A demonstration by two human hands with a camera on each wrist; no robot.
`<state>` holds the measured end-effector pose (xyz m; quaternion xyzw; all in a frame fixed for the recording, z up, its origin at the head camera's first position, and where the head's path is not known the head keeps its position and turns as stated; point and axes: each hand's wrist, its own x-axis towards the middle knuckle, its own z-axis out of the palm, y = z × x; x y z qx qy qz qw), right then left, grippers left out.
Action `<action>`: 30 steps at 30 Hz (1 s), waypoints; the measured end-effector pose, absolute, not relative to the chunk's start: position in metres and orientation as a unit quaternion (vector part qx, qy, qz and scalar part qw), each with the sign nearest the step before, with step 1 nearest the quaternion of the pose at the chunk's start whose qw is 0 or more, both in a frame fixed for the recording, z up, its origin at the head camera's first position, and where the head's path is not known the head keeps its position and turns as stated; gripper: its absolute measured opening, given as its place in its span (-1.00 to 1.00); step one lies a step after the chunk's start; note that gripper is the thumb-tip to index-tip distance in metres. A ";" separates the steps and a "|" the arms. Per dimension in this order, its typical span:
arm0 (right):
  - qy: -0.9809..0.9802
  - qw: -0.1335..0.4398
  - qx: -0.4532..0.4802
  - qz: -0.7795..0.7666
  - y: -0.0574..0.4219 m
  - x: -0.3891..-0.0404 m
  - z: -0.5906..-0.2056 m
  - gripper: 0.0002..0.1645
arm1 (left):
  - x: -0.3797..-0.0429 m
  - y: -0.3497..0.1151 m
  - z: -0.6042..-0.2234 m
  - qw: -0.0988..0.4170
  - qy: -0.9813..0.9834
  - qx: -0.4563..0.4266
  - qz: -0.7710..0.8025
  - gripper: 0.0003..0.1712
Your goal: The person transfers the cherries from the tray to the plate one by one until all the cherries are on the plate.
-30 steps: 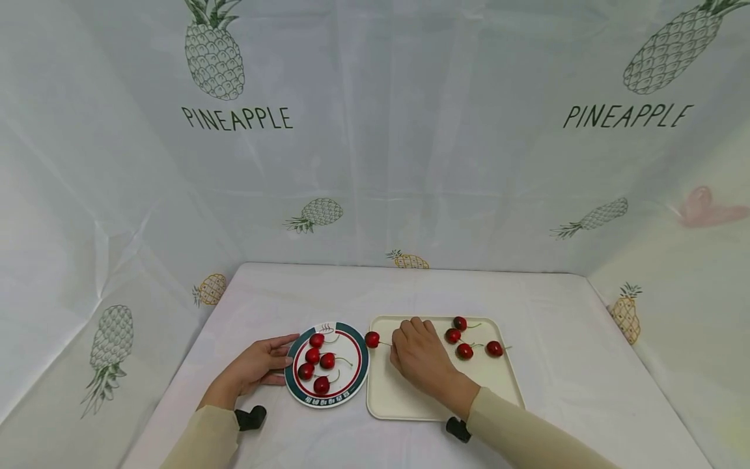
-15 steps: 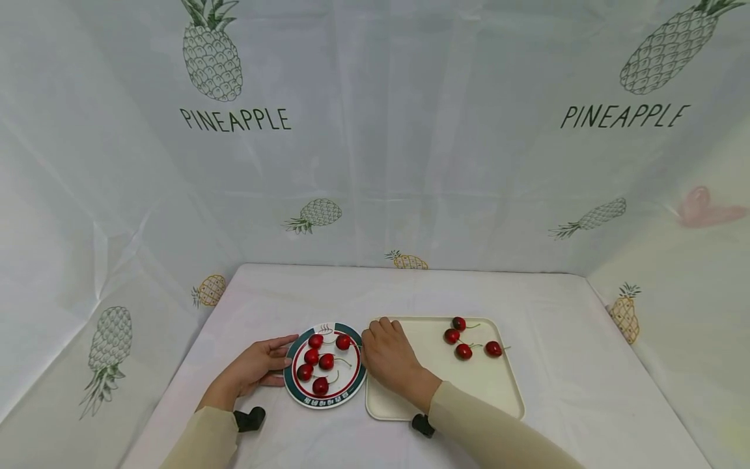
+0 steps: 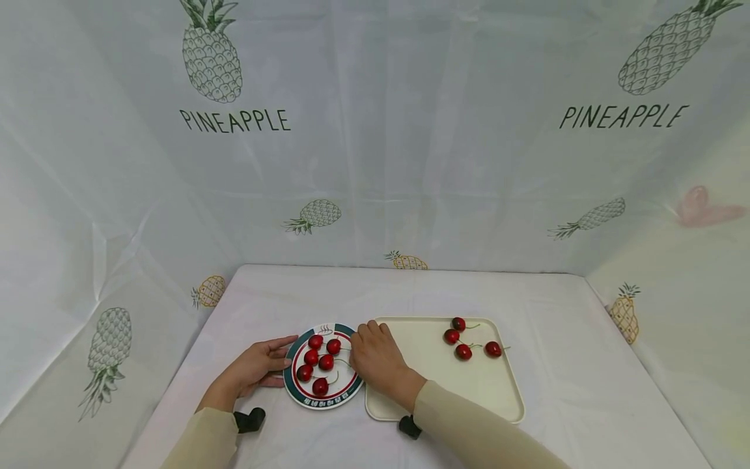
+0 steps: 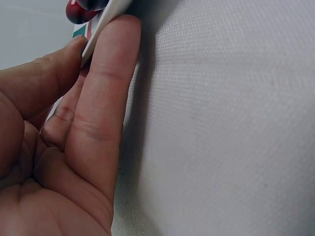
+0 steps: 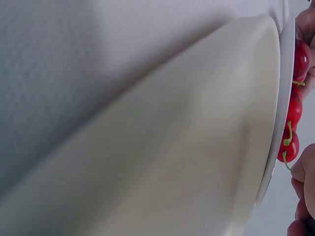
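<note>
Stem [image 5: 285, 160] of cherry [image 3: 333, 346] pinched by right hand [image 3: 379, 359]; left hand [image 3: 253, 367] grips plate [image 3: 349, 391] (tray [image 3: 436, 378] alongside)

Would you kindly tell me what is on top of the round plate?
Six red cherries show on or just over the plate; the right hand, pinching one's stem, covers part of the rim from view.

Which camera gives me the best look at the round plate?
The head view: it shows nearly the whole outline of the plate from above, dark rim included. The left wrist view catches only a sliver of its edge, pinched by the left hand. The right wrist view shows its side almost edge-on, beside the tray.
</note>
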<state>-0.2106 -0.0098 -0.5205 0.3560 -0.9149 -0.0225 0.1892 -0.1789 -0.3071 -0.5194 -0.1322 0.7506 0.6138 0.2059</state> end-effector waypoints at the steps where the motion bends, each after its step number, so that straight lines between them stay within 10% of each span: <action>1: -0.915 0.188 0.356 -0.025 -0.010 -0.210 -0.521 -0.75 | -0.179 -0.307 -0.519 0.207 0.751 -0.131 0.613 -0.31; 30: -0.918 0.174 0.354 -0.040 -0.015 -0.208 -0.514 -0.78 | -0.179 -0.306 -0.520 0.205 0.751 -0.132 0.613 -0.32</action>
